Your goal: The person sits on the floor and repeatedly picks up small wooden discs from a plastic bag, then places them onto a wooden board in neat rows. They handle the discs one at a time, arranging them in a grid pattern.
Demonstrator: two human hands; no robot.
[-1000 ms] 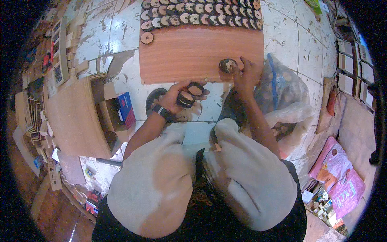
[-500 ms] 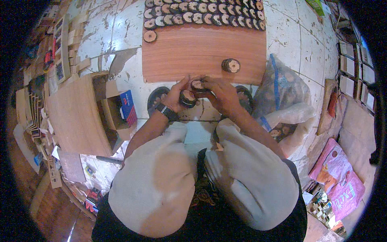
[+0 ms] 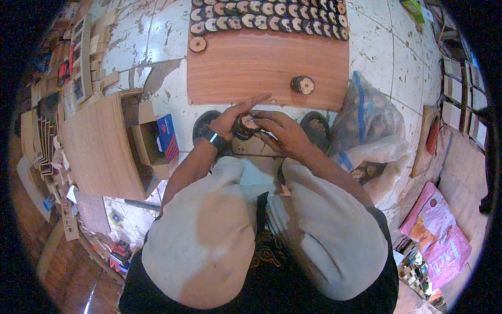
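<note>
A short stack of round wood slices [image 3: 246,125] with dark bark rims sits in my left hand [image 3: 228,121], one of whose fingers stretches out above it. From the right, my right hand [image 3: 286,132] closes its fingers on the pale top slice and the stack's side. Both hands are in front of my knees, just short of the wood-grain board [image 3: 251,65]. Another small stack of slices [image 3: 302,85] stands near the board's right front. A lone slice with a centre mark [image 3: 198,44] lies at its left edge.
Overlapping rows of slices [image 3: 266,22] cover the board's far part. A clear plastic sack of slices [image 3: 361,120] stands to the right, near a pink bag [image 3: 436,235]. An open carton [image 3: 144,137] and a wooden panel [image 3: 99,146] are on the left.
The slice my right hand held above the stack is now down against the stack in my left hand. My hands have come closer together, and one left finger has stretched out.
</note>
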